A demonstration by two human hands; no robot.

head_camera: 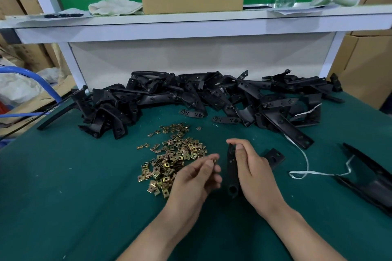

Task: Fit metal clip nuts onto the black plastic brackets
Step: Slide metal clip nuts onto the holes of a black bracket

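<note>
Green cloth covers the tabletop (84, 186), and its widest open stretch lies near me on the left, from the heap of clip nuts (169, 161) out to the left edge. Along the far side a long pile of black brackets (201, 99) runs almost edge to edge under a white shelf (191, 21). On the right a white strap (307, 172) loops across the cloth to a large black part (369, 178) lying at the right edge, so the room there is narrower.

My left grip (197, 178) pinches 1 clip nut (214, 160), small and brass-yellow, between thumb and forefinger, just right of the heap. My right grip (252, 169) grasps 1 bracket (231, 167): long, narrow, matte black, held nearly on end, with a round hole at its lower end and my thumb pressed near its top. Nut and bracket are near each other but apart. A small black piece (274, 158) with holes lies just beside my right grip.
</note>
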